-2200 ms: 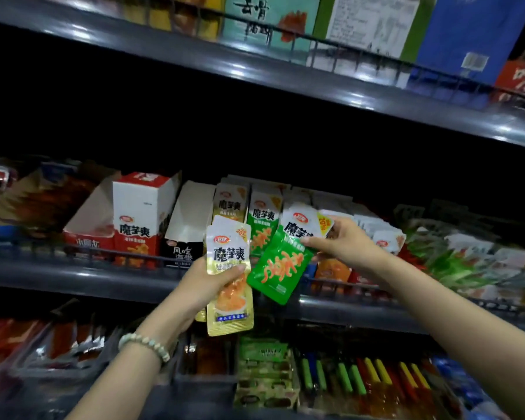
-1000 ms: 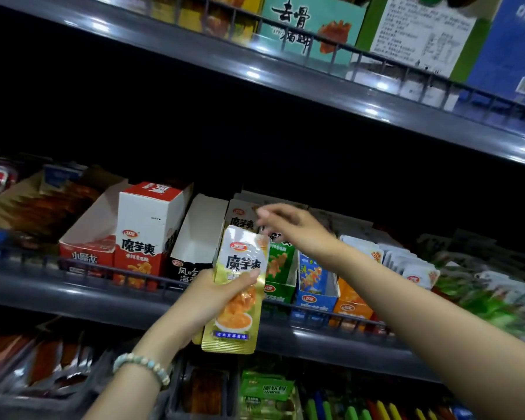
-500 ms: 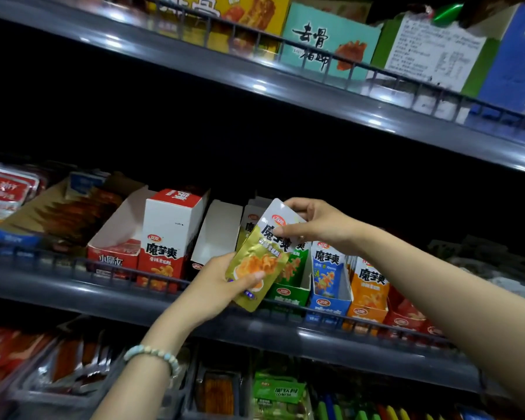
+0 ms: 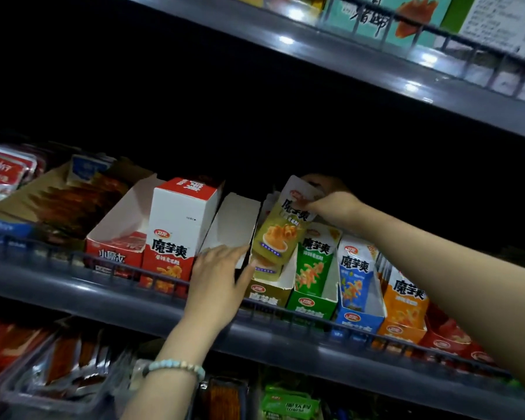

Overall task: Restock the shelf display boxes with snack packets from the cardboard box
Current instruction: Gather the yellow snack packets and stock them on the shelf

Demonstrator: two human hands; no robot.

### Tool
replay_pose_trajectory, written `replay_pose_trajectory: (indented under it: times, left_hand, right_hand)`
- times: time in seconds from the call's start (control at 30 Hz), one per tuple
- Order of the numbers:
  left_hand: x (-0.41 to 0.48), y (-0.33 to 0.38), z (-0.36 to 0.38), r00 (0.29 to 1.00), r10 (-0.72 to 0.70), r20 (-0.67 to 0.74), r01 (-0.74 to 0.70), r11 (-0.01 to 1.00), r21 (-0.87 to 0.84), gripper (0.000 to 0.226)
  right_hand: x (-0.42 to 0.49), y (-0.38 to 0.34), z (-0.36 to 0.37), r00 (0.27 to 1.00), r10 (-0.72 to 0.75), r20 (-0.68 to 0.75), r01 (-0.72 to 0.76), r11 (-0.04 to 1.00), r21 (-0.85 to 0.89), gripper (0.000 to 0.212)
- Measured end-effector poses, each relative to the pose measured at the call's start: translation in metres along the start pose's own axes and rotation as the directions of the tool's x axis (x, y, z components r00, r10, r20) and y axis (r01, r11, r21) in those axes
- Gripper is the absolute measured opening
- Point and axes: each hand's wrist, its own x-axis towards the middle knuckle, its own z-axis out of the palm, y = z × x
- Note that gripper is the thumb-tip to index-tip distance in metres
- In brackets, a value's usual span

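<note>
**Push the yellow packet down straight**

The left hand [image 4: 222,277] lies flat at the left edge of the yellow box [image 4: 269,294]. Just right of it, the yellow packet [image 4: 281,234] pokes out of that box. The right hand [image 4: 331,207] pinches its top. Push down slowly so it does not bend.

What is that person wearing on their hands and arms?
No gloves, and no sleeves in view: both forearms are bare. The left hand has a bracelet around its wrist, made of small round pale beads, whitish and light blue-green. Nothing worn shows on the right hand or on the part of its arm that is visible.
</note>
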Motion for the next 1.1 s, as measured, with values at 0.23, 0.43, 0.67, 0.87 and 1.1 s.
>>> replay_pose_trajectory:
  times: [0.23, 0.43, 0.67, 0.87, 1.1]
  left_hand:
    - [-0.001, 0.008, 0.001, 0.999, -0.003, -0.045, 0.006, 0.999, 0.049, 0.045]
    - [-0.001, 0.008, -0.001, 0.999, -0.034, -0.027, 0.034, 0.999, 0.030, 0.045]
    - [-0.001, 0.011, -0.005, 1.000, -0.018, -0.008, 0.018, 0.997, 0.070, 0.046]
    - [-0.011, 0.022, -0.008, 0.994, 0.091, -0.065, -0.092, 0.996, -0.018, 0.045]
    - [-0.062, 0.054, 0.004, 0.992, 0.127, -0.004, -0.126, 0.980, -0.152, 0.041]
  right_hand:
    - [0.014, 0.019, 0.038, 0.992, -0.102, 0.079, 0.115, 0.976, -0.184, 0.052]
    - [0.012, 0.026, 0.047, 0.983, -0.184, 0.011, 0.174, 0.904, -0.391, 0.054]
    - [0.003, 0.026, 0.038, 0.984, -0.165, 0.066, 0.178, 0.896, -0.407, 0.053]
    - [-0.045, 0.015, 0.017, 0.984, -0.179, 0.025, 0.180, 0.956, -0.233, 0.055]
    - [-0.170, 0.037, -0.011, 0.987, -0.101, 0.126, 0.116, 0.985, -0.124, 0.053]
